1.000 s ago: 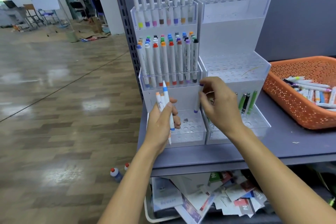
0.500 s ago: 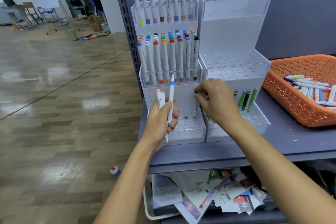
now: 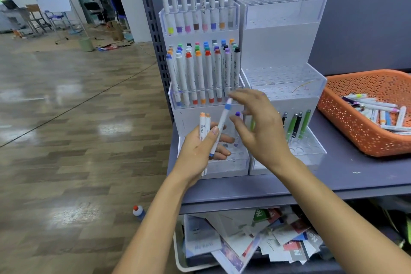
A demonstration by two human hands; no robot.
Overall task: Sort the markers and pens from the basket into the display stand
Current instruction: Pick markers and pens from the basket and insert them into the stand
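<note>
- Blue-capped marker [image 3: 223,125] slants across the middle of the frame, top end up and to the right, gripped low on its barrel by the left hand [image 3: 200,151].
- Two orange-capped markers [image 3: 204,123] stand upright in the same grasp, just left of it, with thumb and curled fingers wrapped round all three.
- The right hand [image 3: 261,128] is released, fingers spread and holding nothing. Its index fingertip is right at the slanted marker's top end, but motion blur hides whether they touch.
- Between the two hands a purple-capped marker [image 3: 237,118] stands in the lowest tier of the display stand [image 3: 175,100], with open holes showing round its foot.
- The stand's left half carries full rows of markers in its upper and middle tiers. The right half shows open holes on its top two tiers, and green and black pens [image 3: 297,123] along the back of its lowest tier.
- A strip of bare grey shelf [image 3: 333,182] runs before the stand's front edge.
- The orange basket [image 3: 355,135], at right of frame, holds loose markers. Its near corner sits close to the stand's right side, with a narrow gap of shelf between.
- Wood floor [image 3: 77,129] fills the left, with a small bottle [image 3: 138,212] near the shelf's foot. Papers [image 3: 244,242] are piled below the shelf.
</note>
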